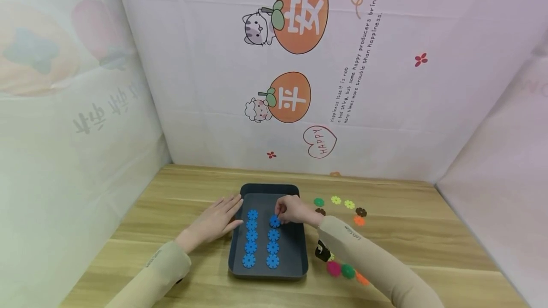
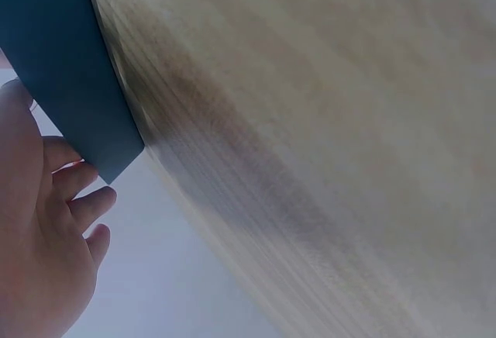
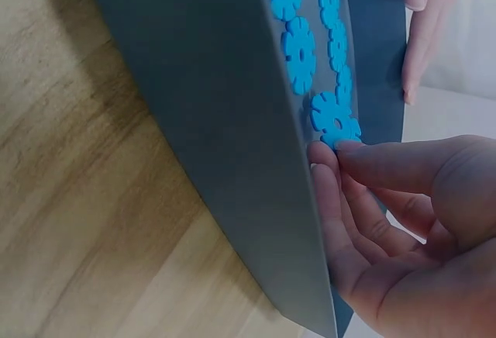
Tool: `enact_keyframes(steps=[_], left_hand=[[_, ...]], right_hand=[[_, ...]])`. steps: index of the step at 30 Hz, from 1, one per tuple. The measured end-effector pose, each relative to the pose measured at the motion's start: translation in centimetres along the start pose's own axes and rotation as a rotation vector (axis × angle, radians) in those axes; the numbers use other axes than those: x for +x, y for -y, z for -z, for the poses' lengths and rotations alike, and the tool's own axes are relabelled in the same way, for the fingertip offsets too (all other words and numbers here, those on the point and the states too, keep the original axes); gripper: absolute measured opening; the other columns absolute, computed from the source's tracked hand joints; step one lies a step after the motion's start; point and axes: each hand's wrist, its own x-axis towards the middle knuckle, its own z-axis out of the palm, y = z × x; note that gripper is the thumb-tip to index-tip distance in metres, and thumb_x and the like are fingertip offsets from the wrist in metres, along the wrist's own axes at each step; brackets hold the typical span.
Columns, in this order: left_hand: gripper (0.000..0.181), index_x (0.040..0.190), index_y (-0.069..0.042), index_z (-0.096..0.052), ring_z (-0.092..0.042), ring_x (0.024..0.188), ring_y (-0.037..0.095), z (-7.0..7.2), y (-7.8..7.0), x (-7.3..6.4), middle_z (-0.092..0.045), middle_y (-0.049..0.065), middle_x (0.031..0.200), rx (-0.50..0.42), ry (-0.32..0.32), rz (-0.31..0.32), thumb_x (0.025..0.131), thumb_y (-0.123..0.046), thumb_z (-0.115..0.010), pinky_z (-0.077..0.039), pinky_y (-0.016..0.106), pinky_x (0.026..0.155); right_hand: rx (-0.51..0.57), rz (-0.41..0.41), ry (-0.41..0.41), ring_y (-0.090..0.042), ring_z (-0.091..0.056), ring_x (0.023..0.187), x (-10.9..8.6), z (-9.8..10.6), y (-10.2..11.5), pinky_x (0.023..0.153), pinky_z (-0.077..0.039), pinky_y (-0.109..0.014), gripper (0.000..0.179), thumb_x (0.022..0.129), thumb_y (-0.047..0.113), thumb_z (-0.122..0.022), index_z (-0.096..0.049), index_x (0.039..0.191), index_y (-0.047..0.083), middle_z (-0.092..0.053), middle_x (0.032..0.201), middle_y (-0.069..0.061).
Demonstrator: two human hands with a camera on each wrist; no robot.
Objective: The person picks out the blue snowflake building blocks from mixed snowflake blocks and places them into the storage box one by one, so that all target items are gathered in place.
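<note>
A dark grey tray holds two columns of blue snowflake-shaped discs: the left column and the right column, each of several pieces. My right hand pinches a blue snowflake disc between thumb and fingertips at the far end of the right column. In the right wrist view that disc stands tilted, its lower edge at the fingertips. My left hand lies along the tray's left side, fingers extended with the tips at the rim. The left wrist view shows its fingers against the tray wall.
Right of the tray, loose snowflake discs lie on the wooden table: green, yellow, brown, orange and pink. The right forearm passes over this area. Printed cloth walls enclose the table at the back and sides.
</note>
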Motion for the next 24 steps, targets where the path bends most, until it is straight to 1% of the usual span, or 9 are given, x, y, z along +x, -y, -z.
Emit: enact_keyframes(steps=[5, 9, 16, 19, 24], left_hand=[[0.064, 0.152, -0.003, -0.037, -0.038, 0.146, 0.035, 0.0, 0.0, 0.0, -0.035, 0.016, 0.16, 0.004, -0.004, 0.0, 0.104, -0.044, -0.045, -0.031, 0.052, 0.121], [0.064, 0.152, -0.003, -0.038, -0.038, 0.146, 0.035, 0.0, 0.0, 0.0, -0.036, 0.017, 0.159, 0.006, -0.008, -0.003, 0.104, -0.044, -0.046, -0.031, 0.052, 0.121], [0.064, 0.152, -0.002, -0.038, -0.038, 0.146, 0.036, 0.1, -0.1, -0.1, -0.036, 0.018, 0.159, -0.002, -0.013, -0.002, 0.104, -0.043, -0.046, -0.032, 0.053, 0.121], [0.064, 0.152, -0.001, -0.038, -0.038, 0.146, 0.036, 0.2, -0.2, 0.0, -0.036, 0.018, 0.159, -0.013, -0.011, 0.0, 0.104, -0.042, -0.047, -0.031, 0.053, 0.121], [0.064, 0.152, -0.001, -0.038, -0.038, 0.146, 0.036, 0.3, -0.3, -0.1, -0.036, 0.018, 0.159, -0.018, -0.002, 0.002, 0.104, -0.042, -0.047, -0.03, 0.053, 0.122]], right_hand=[[-0.003, 0.018, 0.011, -0.017, -0.067, 0.064, 0.1, -0.2, -0.1, 0.059, -0.058, -0.025, 0.005, 0.087, -0.007, -0.067, -0.066, 0.086, -0.003, -0.069, 0.078, -0.015], [-0.018, 0.026, 0.014, -0.015, -0.064, 0.062, 0.1, -0.3, -0.1, 0.058, -0.057, -0.024, 0.004, 0.086, -0.007, -0.068, -0.066, 0.086, -0.003, -0.069, 0.077, -0.014], [-0.057, 0.021, -0.012, -0.011, -0.059, 0.063, 0.1, -0.4, -0.2, 0.058, -0.052, -0.021, 0.004, 0.085, -0.004, -0.071, -0.069, 0.087, -0.002, -0.069, 0.078, -0.011], [-0.041, 0.015, -0.023, -0.01, -0.059, 0.064, 0.1, -0.1, -0.2, 0.059, -0.053, -0.022, 0.004, 0.084, -0.003, -0.072, -0.07, 0.087, -0.002, -0.07, 0.081, -0.013], [-0.017, 0.019, -0.038, -0.009, -0.061, 0.067, -0.5, 1.0, -0.4, 0.061, -0.054, -0.022, 0.005, 0.085, 0.0, -0.073, -0.07, 0.09, -0.001, -0.071, 0.084, -0.01]])
